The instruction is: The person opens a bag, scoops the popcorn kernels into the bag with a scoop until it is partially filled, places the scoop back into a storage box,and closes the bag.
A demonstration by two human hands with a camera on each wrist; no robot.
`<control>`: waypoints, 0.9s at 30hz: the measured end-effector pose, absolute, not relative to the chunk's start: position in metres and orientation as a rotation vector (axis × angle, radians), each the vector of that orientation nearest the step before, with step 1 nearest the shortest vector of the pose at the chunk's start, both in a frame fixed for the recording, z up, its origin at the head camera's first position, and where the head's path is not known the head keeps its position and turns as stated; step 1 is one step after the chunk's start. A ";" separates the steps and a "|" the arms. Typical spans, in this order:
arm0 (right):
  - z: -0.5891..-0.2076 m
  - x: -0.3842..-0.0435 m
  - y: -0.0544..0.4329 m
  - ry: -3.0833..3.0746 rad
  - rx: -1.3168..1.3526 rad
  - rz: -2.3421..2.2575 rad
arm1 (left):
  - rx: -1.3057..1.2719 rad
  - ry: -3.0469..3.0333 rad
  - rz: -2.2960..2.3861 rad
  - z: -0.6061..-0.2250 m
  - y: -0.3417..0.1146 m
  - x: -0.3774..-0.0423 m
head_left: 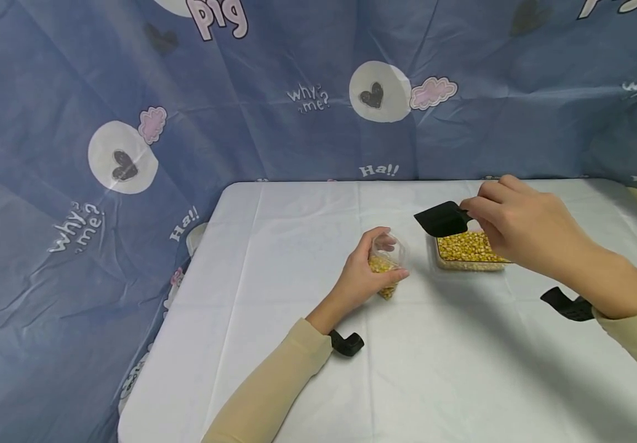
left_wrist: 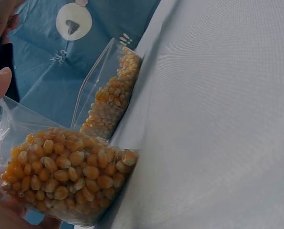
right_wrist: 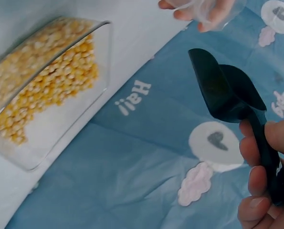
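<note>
My left hand [head_left: 358, 271] holds an open clear plastic bag [left_wrist: 70, 167] of yellow corn kernels, thumb and fingers around its sides. Kernels fill the bag's lower part, which is close over the table. Up to the right, my right hand [head_left: 531, 224] grips a black scoop [head_left: 443, 220] by its handle. The scoop's head points left toward the bag, and no kernels show in it. In the head view it overlaps the back left of a clear rectangular container [head_left: 464, 266] of corn. The right wrist view shows kernels heaped toward one side of this container.
A white cloth covers the table [head_left: 434, 381]. Behind it and along the left hangs a blue printed curtain [head_left: 274, 135]. Black camera mounts [head_left: 347, 343] stick out at both wrists.
</note>
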State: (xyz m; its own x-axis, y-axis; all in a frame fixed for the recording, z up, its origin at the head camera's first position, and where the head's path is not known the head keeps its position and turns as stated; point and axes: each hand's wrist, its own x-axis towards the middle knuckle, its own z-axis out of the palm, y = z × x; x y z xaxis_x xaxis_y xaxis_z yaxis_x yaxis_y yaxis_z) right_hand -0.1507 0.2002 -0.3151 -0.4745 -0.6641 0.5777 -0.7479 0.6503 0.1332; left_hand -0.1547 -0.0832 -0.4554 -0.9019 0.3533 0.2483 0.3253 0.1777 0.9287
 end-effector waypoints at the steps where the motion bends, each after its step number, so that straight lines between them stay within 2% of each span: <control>1: -0.316 -0.151 0.203 -2.286 1.077 0.181 | 0.693 2.395 1.879 -0.455 -0.083 -0.155; 17: -0.330 -0.155 0.227 -2.498 0.802 0.276 | 0.749 2.372 1.897 -0.455 -0.085 -0.154; 27: -0.359 -0.168 0.232 -2.788 0.588 0.473 | 0.748 2.357 1.895 -0.456 -0.084 -0.153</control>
State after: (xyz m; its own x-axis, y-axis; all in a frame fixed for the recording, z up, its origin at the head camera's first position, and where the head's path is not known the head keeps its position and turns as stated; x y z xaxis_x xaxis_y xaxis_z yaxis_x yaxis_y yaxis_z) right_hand -0.1684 0.2323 -0.3586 -0.8865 -0.3459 0.3075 -0.4279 0.8657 -0.2598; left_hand -0.1533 -0.0841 -0.4556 -0.8845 0.3790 0.2721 0.3470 0.1446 0.9267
